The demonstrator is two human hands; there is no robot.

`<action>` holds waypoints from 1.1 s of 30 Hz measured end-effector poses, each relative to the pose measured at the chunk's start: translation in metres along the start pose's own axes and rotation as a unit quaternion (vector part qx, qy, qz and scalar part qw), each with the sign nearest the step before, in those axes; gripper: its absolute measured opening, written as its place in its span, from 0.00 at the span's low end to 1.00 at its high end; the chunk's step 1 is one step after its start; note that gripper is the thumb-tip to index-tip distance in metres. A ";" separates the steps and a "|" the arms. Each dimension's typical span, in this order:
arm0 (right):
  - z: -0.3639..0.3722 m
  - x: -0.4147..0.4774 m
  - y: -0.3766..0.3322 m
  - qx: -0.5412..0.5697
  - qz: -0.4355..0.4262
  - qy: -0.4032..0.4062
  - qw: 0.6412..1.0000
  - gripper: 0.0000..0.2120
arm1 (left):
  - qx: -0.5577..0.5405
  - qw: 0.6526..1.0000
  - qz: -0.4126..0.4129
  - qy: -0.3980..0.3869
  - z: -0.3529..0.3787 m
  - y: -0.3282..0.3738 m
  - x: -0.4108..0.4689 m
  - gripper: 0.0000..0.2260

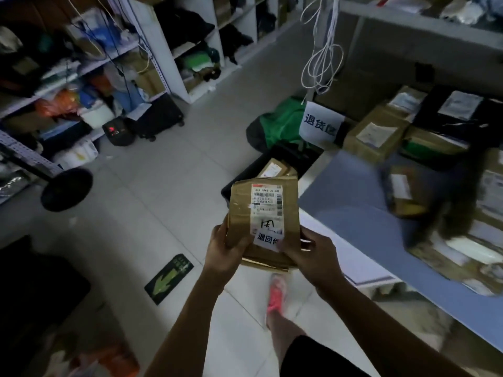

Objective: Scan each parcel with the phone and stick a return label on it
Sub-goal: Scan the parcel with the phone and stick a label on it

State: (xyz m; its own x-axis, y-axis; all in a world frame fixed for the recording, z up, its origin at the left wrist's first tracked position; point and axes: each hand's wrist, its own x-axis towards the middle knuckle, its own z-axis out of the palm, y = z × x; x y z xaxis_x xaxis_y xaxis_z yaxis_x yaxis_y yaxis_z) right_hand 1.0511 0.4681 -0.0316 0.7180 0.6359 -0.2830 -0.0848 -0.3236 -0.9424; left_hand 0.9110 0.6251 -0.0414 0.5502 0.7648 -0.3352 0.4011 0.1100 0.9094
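1. The parcel (pixel 261 213), a brown cardboard box, is held in the air in front of the person, above the tiled floor and just left of the table (pixel 351 213).
2. The left hand (pixel 226 248) grips its lower left edge, thumb on top and fingers curled beneath.
3. The right hand (pixel 307 251) clasps the lower right corner, with its thumb lying on the return label (pixel 268 239).
4. That return label is white with blue characters and sits on the parcel's top face, just below the shipping label (pixel 268 202), overlapping its lower end.
5. Beyond the parcel stands a black bin (pixel 235 185) on the floor, with a second parcel (pixel 275 168) inside it.
6. A white sign (pixel 321 122) with blue characters hangs past the bin, and a green bag (pixel 280 123) lies just left of the sign.
7. White cords (pixel 321 63) hang above the sign.
8. Brown boxes (pixel 378 134) lie on the table; motion blur smears that side, so their number is unclear.
9. Shelves (pixel 152 50) full of goods line the left.
10. A pink shoe (pixel 277 292) is on the floor below the hands, and a green arrow (pixel 170 276) is marked on the tiles to its left.
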 end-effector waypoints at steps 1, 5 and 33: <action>0.013 0.024 0.000 0.005 0.005 -0.002 1.000 0.15 | 0.002 1.000 -0.003 0.002 -0.007 -0.002 0.025 0.21; 0.056 0.119 0.002 0.026 0.051 0.005 0.998 0.13 | 0.029 0.999 -0.028 -0.003 -0.026 0.003 0.122 0.26; 0.152 0.480 0.159 -0.005 0.359 0.338 0.870 0.17 | 0.131 0.879 -0.114 -0.444 0.114 -0.127 0.629 0.22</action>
State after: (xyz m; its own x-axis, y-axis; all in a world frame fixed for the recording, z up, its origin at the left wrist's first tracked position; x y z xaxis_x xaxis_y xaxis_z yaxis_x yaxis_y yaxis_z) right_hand 1.2772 0.8278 -0.3446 0.7256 -0.2881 -0.6250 -0.6748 -0.4759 -0.5641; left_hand 1.2893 1.0204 -0.3963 0.7419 -0.0687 -0.6670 0.6658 -0.0428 0.7449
